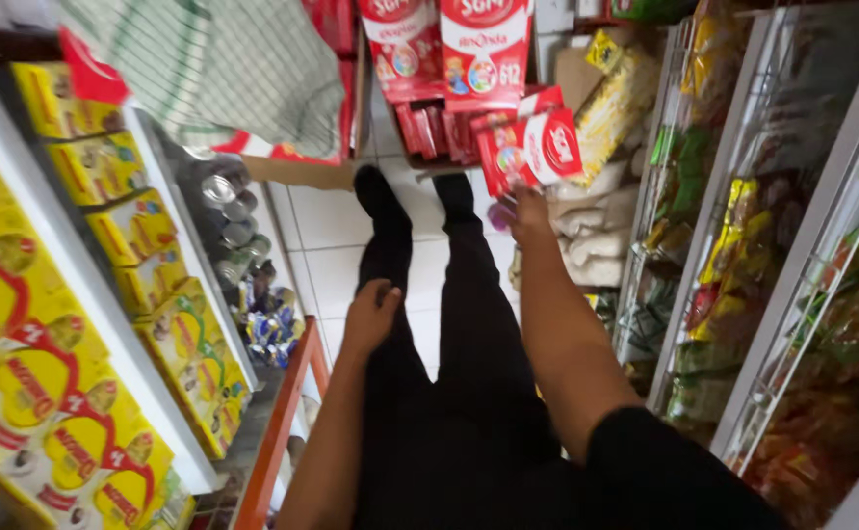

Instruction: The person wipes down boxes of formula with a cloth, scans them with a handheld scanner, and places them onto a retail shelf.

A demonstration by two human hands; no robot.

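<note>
I look down a shop aisle at my own black-trousered legs. My right hand (525, 218) reaches forward and grips a red and white carton (532, 149) by its lower edge, holding it above the tiled floor. My left hand (370, 316) hangs loosely by my left thigh, fingers relaxed and holding nothing. Behind the held carton lies a pile of similar red cartons (446, 123) on the floor.
Shelves of yellow boxes (105, 294) line the left, with tin cans (233, 221) below and an orange shelf rail (287, 422). Wire racks of packets (743, 255) line the right. White sacks (586, 231) lie on the floor. A checked cloth (213, 69) hangs at upper left.
</note>
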